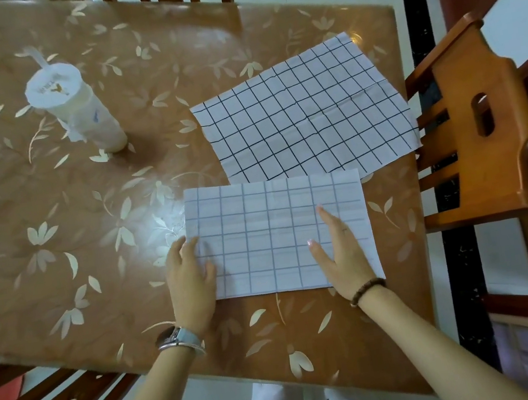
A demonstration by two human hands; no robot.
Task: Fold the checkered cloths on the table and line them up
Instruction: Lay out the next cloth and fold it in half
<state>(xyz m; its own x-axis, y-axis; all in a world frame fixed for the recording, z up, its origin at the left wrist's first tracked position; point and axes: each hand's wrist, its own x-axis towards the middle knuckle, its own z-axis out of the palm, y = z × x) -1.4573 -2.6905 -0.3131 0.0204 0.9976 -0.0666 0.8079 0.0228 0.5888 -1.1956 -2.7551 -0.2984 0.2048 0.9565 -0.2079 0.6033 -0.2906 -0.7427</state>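
A folded white checkered cloth with faint blue-grey lines lies near the table's front edge. My left hand rests on its left edge with the fingers spread flat over the border. My right hand lies flat on its right part, fingers straight and pointing away from me. Behind it, toward the right edge of the table, a second checkered cloth with bold black lines lies spread out flat and creased, its right corner hanging slightly over the table edge.
A tall white plastic cup with a sealed lid and straw stands at the left middle of the brown leaf-patterned table. Wooden chairs stand at the right side, the far side and the near left.
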